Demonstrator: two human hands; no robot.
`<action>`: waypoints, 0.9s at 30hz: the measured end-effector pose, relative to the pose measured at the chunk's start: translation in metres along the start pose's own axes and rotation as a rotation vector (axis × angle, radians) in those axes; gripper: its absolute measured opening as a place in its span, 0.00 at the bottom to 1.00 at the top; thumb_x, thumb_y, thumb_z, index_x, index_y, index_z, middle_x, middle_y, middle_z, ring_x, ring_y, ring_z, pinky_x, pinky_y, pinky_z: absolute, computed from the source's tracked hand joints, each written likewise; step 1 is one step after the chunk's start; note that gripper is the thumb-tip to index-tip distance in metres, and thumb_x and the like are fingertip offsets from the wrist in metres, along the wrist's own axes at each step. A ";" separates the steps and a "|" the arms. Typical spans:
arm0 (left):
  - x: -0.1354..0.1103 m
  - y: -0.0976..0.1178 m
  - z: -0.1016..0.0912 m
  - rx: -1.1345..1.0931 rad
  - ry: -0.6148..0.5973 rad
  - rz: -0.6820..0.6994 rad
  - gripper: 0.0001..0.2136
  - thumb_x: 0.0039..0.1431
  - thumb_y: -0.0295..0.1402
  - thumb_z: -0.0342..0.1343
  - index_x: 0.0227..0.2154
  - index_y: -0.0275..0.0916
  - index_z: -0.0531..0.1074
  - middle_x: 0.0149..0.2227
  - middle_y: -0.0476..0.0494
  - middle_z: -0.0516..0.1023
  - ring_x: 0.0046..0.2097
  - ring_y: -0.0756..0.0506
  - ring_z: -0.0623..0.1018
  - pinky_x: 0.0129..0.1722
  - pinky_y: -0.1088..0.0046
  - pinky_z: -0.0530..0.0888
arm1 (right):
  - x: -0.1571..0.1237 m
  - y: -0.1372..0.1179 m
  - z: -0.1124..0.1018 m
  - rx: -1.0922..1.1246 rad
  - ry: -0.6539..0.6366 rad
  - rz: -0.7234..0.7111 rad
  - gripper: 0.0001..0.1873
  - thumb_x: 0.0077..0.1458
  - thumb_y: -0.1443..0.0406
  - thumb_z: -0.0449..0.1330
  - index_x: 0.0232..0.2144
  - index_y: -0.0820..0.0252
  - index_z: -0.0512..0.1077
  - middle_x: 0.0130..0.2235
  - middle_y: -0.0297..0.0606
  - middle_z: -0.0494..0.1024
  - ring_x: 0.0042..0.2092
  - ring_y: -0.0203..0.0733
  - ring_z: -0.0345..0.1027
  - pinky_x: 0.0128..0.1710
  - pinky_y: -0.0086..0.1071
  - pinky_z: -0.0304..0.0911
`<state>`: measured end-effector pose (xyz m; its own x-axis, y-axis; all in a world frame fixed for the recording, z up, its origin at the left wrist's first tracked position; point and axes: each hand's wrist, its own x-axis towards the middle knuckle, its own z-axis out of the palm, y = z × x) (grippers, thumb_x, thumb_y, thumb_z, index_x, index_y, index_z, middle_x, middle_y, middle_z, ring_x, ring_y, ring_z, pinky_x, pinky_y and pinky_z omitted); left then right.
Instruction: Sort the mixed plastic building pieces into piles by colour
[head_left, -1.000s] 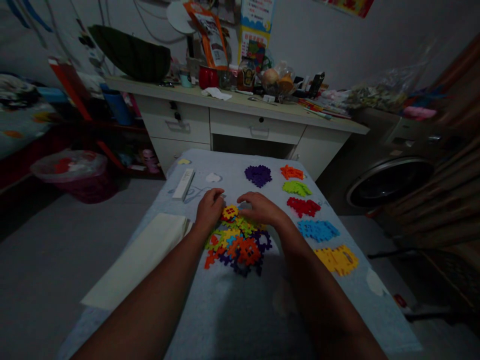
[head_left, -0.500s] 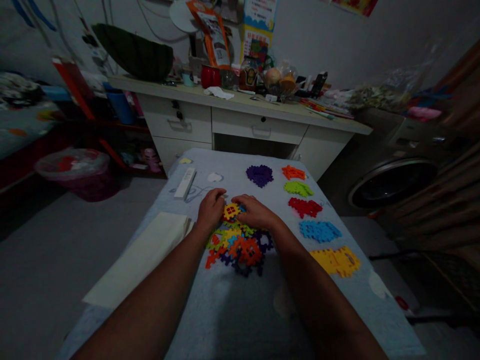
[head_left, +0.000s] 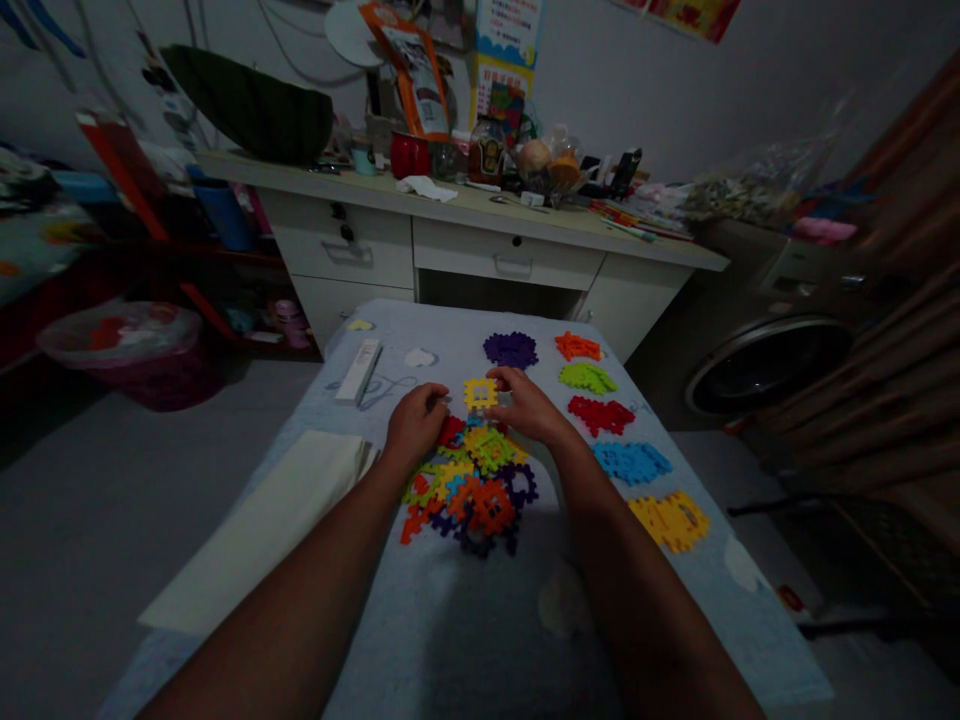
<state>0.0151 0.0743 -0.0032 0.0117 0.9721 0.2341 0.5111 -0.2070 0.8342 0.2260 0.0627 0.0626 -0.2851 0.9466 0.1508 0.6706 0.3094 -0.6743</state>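
- Pinching a yellow piece by its right edge, the right hand has thumb and fingertips closed on it. The piece sits at the far end of the mixed pile, between the two hands.
- The left hand is curled, knuckles up, with its fingertips folded under and out of sight. They lie just beside the yellow piece and a red piece, but I cannot tell whether they grip either.
- The room is dim, and the pile's pieces overlap so much that single shapes are hard to make out.
- Sorted heaps lie well apart to the right: a purple heap, orange heap, green heap, red heap, blue heap and yellow heap.
- A white box and a cream sheet lie on the left of the table.
- Both forearms are cut off at the bottom edge.
- The desk beyond is crowded with things too dark to name.
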 end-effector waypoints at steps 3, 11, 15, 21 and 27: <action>0.000 -0.001 0.001 0.014 -0.001 0.010 0.12 0.52 0.34 0.52 0.39 0.43 0.75 0.42 0.43 0.80 0.44 0.41 0.78 0.47 0.62 0.73 | -0.001 0.004 -0.011 -0.016 0.051 0.005 0.29 0.46 0.71 0.64 0.52 0.58 0.66 0.45 0.37 0.67 0.48 0.41 0.64 0.53 0.38 0.60; 0.000 0.000 -0.001 0.044 -0.001 0.014 0.13 0.52 0.34 0.52 0.40 0.42 0.75 0.43 0.42 0.80 0.45 0.41 0.78 0.49 0.62 0.72 | -0.029 0.002 -0.053 -0.084 0.055 0.013 0.30 0.46 0.74 0.61 0.54 0.59 0.67 0.51 0.41 0.70 0.51 0.42 0.65 0.55 0.40 0.61; 0.000 -0.003 0.000 0.032 0.000 0.017 0.13 0.53 0.36 0.52 0.40 0.42 0.75 0.42 0.43 0.80 0.44 0.41 0.78 0.48 0.62 0.72 | -0.069 0.017 -0.086 -0.124 0.057 0.103 0.32 0.46 0.74 0.60 0.56 0.58 0.66 0.54 0.43 0.71 0.52 0.43 0.66 0.55 0.41 0.63; 0.003 -0.007 0.001 0.029 -0.016 -0.011 0.14 0.53 0.37 0.52 0.41 0.42 0.75 0.40 0.44 0.80 0.42 0.42 0.78 0.46 0.65 0.73 | -0.150 0.043 -0.133 -0.226 0.089 0.287 0.32 0.47 0.71 0.59 0.57 0.55 0.67 0.54 0.43 0.73 0.55 0.47 0.68 0.55 0.43 0.64; 0.002 -0.005 0.000 0.049 -0.012 -0.015 0.15 0.51 0.36 0.53 0.41 0.41 0.75 0.41 0.44 0.80 0.42 0.43 0.78 0.47 0.65 0.72 | -0.213 0.059 -0.135 -0.351 0.032 0.355 0.30 0.47 0.69 0.60 0.55 0.58 0.69 0.55 0.46 0.72 0.57 0.49 0.65 0.59 0.45 0.59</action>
<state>0.0123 0.0776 -0.0073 0.0141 0.9765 0.2152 0.5527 -0.1869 0.8121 0.4187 -0.1084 0.0886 0.0205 0.9996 -0.0182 0.9141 -0.0261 -0.4046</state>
